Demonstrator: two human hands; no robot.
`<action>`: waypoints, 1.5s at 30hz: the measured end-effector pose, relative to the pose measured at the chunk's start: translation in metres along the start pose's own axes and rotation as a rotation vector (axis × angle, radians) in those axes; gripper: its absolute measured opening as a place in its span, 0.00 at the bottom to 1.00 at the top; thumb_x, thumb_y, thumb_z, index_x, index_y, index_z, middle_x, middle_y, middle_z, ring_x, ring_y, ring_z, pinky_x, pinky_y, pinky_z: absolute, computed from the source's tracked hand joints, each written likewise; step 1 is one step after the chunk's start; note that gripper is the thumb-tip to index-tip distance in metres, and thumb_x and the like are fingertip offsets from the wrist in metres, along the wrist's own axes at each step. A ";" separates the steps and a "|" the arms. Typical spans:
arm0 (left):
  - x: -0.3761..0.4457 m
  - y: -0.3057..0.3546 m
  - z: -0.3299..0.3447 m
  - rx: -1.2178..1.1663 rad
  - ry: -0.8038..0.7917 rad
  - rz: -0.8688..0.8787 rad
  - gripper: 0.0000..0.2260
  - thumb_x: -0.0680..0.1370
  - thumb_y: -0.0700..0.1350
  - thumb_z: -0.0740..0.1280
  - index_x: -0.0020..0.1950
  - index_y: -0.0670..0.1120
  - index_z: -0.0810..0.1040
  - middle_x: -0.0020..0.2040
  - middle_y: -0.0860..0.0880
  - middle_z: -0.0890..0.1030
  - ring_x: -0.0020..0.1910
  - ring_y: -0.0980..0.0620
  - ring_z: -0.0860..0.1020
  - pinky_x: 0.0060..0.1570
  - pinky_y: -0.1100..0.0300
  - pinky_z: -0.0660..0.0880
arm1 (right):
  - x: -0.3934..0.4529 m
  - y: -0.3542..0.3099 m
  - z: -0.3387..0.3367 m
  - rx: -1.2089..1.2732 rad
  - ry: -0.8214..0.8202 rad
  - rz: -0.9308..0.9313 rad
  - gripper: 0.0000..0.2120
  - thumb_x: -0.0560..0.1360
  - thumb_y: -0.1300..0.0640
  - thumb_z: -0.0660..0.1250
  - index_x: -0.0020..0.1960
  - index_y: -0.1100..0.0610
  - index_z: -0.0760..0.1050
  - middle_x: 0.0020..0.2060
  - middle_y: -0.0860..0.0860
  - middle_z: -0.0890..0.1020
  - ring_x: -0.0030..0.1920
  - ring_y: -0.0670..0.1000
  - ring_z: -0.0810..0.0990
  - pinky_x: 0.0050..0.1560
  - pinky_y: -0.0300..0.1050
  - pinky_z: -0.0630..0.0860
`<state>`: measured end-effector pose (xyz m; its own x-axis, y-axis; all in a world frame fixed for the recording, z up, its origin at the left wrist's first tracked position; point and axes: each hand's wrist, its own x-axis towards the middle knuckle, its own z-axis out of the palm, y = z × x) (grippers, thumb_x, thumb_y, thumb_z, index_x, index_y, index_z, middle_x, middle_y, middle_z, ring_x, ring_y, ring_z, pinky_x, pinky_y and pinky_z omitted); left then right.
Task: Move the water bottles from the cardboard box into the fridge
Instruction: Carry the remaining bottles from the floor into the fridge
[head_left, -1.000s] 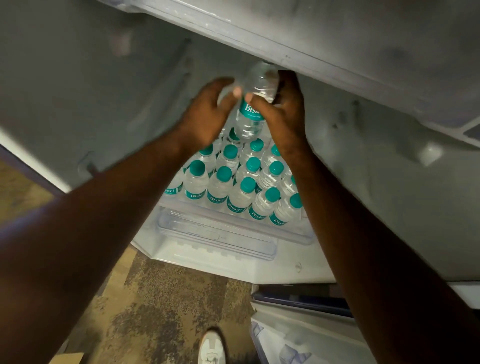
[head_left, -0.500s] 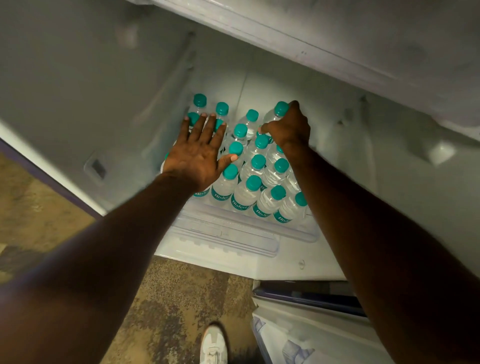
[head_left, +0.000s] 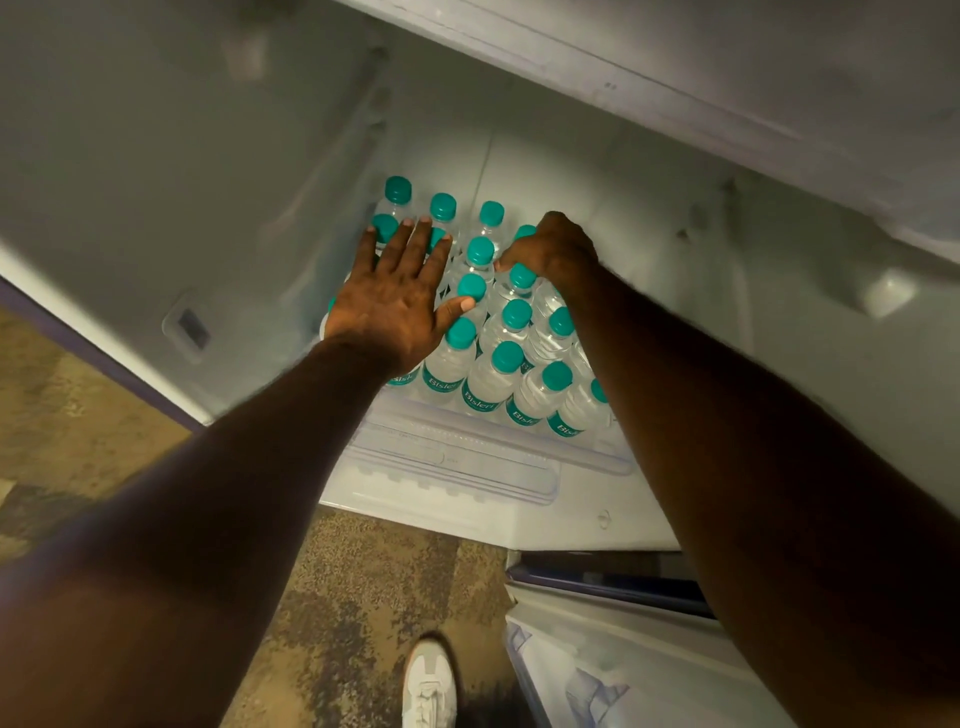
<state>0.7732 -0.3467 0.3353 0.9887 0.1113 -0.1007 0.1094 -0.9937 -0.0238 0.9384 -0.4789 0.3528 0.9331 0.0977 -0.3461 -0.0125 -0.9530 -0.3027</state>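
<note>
I count well over a dozen water bottles (head_left: 491, 371) standing packed on the fridge (head_left: 156, 156) shelf, so I judge most of the job done. My left hand (head_left: 397, 296) lies flat, fingers straight, on the caps by the shelf's left edge; my right hand (head_left: 556, 252) curls over a bottle (head_left: 523, 233) near the back edge. The cardboard box is out of view, so I cannot tell what is left.

Both bare forearms are reaching forward and down, converging toward twelve o'clock. The left hand (head_left: 397, 306) is lying flat, palm down, fingers (head_left: 415, 249) straight and slightly spread toward twelve o'clock, thumb sticking out toward three o'clock. The right hand (head_left: 553, 249) is sitting at about two o'clock from the left, knuckles up, fingers curling downward as if closing a grip; what they are closing on is hidden beneath the hand. A white shoe (head_left: 430, 686) is showing at six o'clock.
</note>
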 end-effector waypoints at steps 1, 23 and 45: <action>0.000 0.000 0.000 0.004 0.000 -0.002 0.40 0.73 0.68 0.26 0.81 0.49 0.34 0.82 0.45 0.36 0.81 0.44 0.37 0.79 0.41 0.38 | 0.002 0.001 0.000 0.008 -0.015 0.004 0.29 0.72 0.43 0.76 0.65 0.56 0.70 0.59 0.53 0.79 0.49 0.51 0.74 0.53 0.43 0.71; -0.005 0.000 -0.012 0.015 -0.062 0.004 0.40 0.74 0.69 0.32 0.82 0.49 0.38 0.83 0.45 0.38 0.81 0.43 0.38 0.79 0.41 0.38 | -0.081 -0.005 0.036 0.200 0.481 -0.346 0.31 0.79 0.37 0.60 0.76 0.53 0.64 0.77 0.54 0.66 0.76 0.56 0.64 0.72 0.55 0.69; -0.251 -0.046 0.051 -0.472 0.266 -0.024 0.29 0.84 0.58 0.54 0.80 0.42 0.62 0.81 0.42 0.60 0.80 0.43 0.58 0.80 0.49 0.53 | -0.301 0.022 0.171 0.138 0.407 -0.670 0.33 0.82 0.38 0.53 0.80 0.56 0.57 0.79 0.53 0.60 0.80 0.52 0.54 0.79 0.61 0.46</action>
<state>0.5152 -0.3286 0.3113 0.9706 0.1873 0.1509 0.1056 -0.8956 0.4321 0.5961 -0.4802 0.2990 0.8156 0.4994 0.2923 0.5782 -0.6821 -0.4477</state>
